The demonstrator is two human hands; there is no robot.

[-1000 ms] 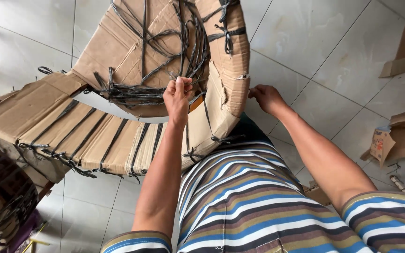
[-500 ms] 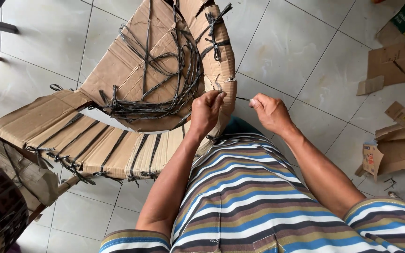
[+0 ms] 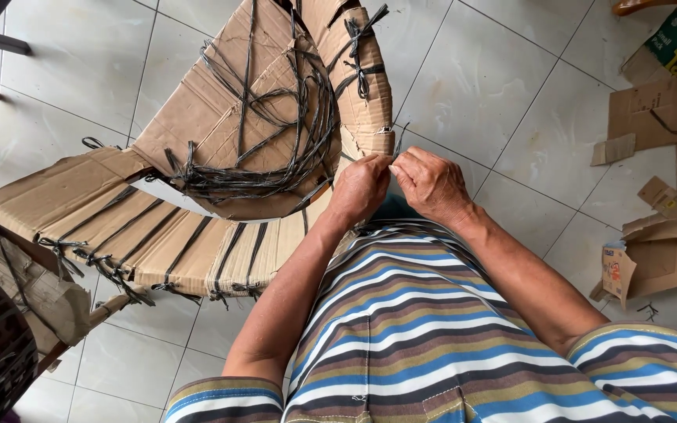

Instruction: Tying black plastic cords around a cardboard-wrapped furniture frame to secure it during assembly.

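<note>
Fingers (image 3: 381, 168) of both hands pinched a thin dark strap (image 3: 398, 139) at the cardboard-wrapped chair's edge.

Left hand (image 3: 360, 188) and right hand (image 3: 431, 185) met knuckle to knuckle just below the chair back (image 3: 276, 102), wrists bent down, forearms reaching out from over the striped shirt (image 3: 409, 329). That strap (little of it showed between the fingertips) rose beside the cardboard rim; pulled too hard, it could probably cut into the soft cardboard or slip free of so narrow a pinch. Cardboard scraps (image 3: 652, 117) lay on the tiled floor (image 3: 511, 117).

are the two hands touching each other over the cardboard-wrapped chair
Touching. The head view shows the left hand and right hand meeting at the fingertips, no gap, beside the cardboard-wrapped chair.
</note>
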